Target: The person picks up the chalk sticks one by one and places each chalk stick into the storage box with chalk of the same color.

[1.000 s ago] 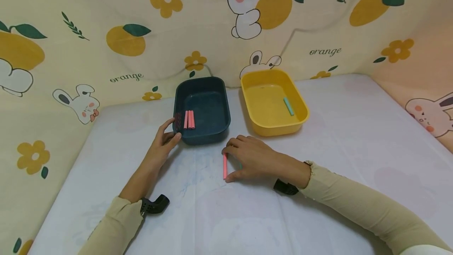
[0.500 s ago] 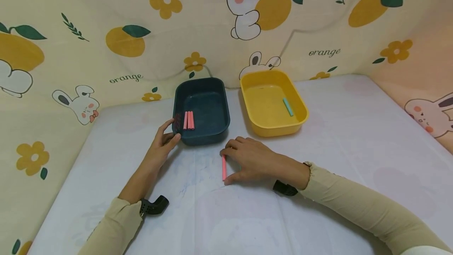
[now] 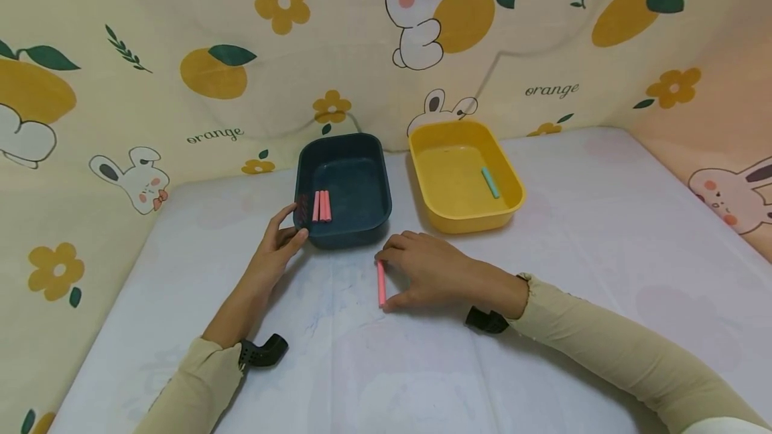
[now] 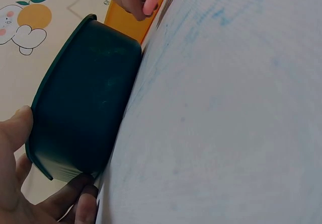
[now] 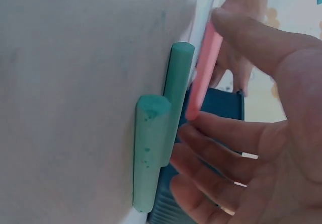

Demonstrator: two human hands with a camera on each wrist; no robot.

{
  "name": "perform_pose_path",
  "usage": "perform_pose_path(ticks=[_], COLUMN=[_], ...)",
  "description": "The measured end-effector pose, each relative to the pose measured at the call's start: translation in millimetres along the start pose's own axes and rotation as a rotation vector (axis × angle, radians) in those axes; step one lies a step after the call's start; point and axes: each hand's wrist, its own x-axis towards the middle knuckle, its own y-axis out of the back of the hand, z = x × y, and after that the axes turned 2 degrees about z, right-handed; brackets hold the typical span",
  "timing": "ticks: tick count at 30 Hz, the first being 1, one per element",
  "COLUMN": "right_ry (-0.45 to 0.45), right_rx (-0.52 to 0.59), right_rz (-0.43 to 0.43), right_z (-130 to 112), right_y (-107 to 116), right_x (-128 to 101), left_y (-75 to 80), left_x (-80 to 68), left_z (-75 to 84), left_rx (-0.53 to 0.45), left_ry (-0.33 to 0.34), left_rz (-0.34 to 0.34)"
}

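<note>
My right hand pinches a pink chalk stick lengthwise, thumb at one end and a fingertip at the other. In the right wrist view, two green chalk sticks lie side by side on the white cloth beside that hand; the head view hides them behind it. My left hand holds the near left corner of a dark teal container, thumb and fingers on its rim and side. Inside that container, several pink chalk sticks lie at the left.
A yellow container stands right of the dark one, with one green chalk stick in it. Both sit near the patterned backdrop at the rear. Blue smudges mark the white cloth between the hands.
Both hands have stayed almost in place. A sliver of green chalk seen under my right hand earlier is now hidden in the head view.
</note>
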Motion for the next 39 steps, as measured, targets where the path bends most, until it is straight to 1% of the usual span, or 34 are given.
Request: perform_pose_path(ticks=[7,15,21,24,27,34,36,39], right_ry=[0.038,0.053,0.075,0.089,0.086,0.073,0.073,0.075], right_rx=[0.017,0.027,0.066,0.065,0.061,0.031,0.03,0.026], right_rz=[0.024,0.024,0.052,0.058,0.057,0.068,0.072,0.077], right_z=[-0.5,-1.2,-2.1,-2.8,-3.0,-1.6,-1.2,-0.1], right_y=[4.2,10.6,21.1,26.1,29.7,34.5,36.0,38.3], right_x=[-0.4,1.0,2.9,4.0,4.8,6.3,7.1,8.6], left_y=[0.3,1.6,1.5,1.6,1.7,4.1,4.5,4.1], left_x=[-0.1,-0.1,0.9,0.8,0.6,1.0,1.3,3.0], left_z=[0.0,1.6,1.4,0.8,0.6,-2.7,-4.0,-5.8], left_rx=[0.016,-0.005,-0.003,-0.005,-0.006,-0.016,-0.024,-0.035], left_ry=[0.012,-0.012,0.01,0.016,0.005,-0.048,-0.053,-0.043], left_rz=[0.014,-0.004,0.0,0.002,0.002,0.003,-0.002,-0.001])
